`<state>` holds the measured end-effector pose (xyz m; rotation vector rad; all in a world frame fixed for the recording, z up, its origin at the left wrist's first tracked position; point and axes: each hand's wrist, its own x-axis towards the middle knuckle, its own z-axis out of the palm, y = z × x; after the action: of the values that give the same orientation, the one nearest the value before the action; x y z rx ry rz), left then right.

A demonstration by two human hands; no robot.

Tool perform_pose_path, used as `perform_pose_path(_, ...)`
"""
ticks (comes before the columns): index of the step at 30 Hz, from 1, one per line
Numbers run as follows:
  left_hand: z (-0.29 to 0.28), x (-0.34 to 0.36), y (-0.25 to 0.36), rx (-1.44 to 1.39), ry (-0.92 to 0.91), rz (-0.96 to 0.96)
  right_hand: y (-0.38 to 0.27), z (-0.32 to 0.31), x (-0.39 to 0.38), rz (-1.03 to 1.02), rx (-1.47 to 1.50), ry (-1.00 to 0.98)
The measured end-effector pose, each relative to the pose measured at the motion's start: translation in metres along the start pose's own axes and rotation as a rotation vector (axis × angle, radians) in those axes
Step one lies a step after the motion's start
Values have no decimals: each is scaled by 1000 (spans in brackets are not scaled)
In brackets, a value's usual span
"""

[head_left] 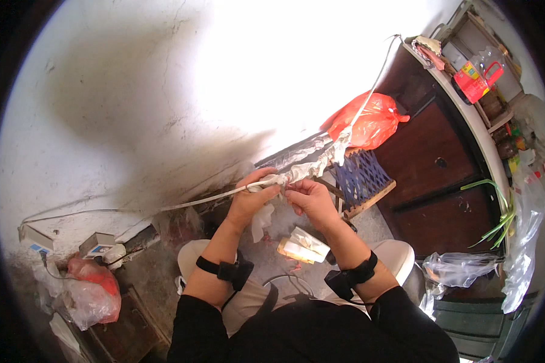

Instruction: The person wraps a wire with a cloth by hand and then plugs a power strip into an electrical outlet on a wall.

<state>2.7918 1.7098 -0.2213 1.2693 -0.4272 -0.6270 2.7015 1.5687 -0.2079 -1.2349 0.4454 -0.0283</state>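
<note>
A white cable (206,198) runs along the wall and up to the right. Crumpled whitish wrapping (309,171), of paper or thin plastic, is wound around its middle stretch. My left hand (252,198) is closed around the cable at the lower end of this wrapping, thumb on top. Close beside it, my right hand (312,202) has its fingers curled in a pinch against the wrapping; what lies between the fingertips is too small to make out. A loose whitish strip (261,222) hangs below my left hand.
Below my hands lies an opened pack of white tissues (304,245). A red plastic bag (369,121) sits on a blue woven stool (362,178). Dark cabinets (442,163) stand at the right. Wall boxes (97,245) and plastic bags (94,293) are at the left.
</note>
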Motion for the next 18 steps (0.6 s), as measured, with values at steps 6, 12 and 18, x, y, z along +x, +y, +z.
perform_pose_path(6, -1, 0, -7, 117, -58, -9, 11, -3, -6, -147, -336, 165)
perform_pose_path(12, 1, 5, -11, 29, 63, 118, -1, -9, -15, -395, -803, 336)
perform_pose_path(18, 0, 4, -10, 23, -59, 79, -19, -15, -20, -644, -964, 421)
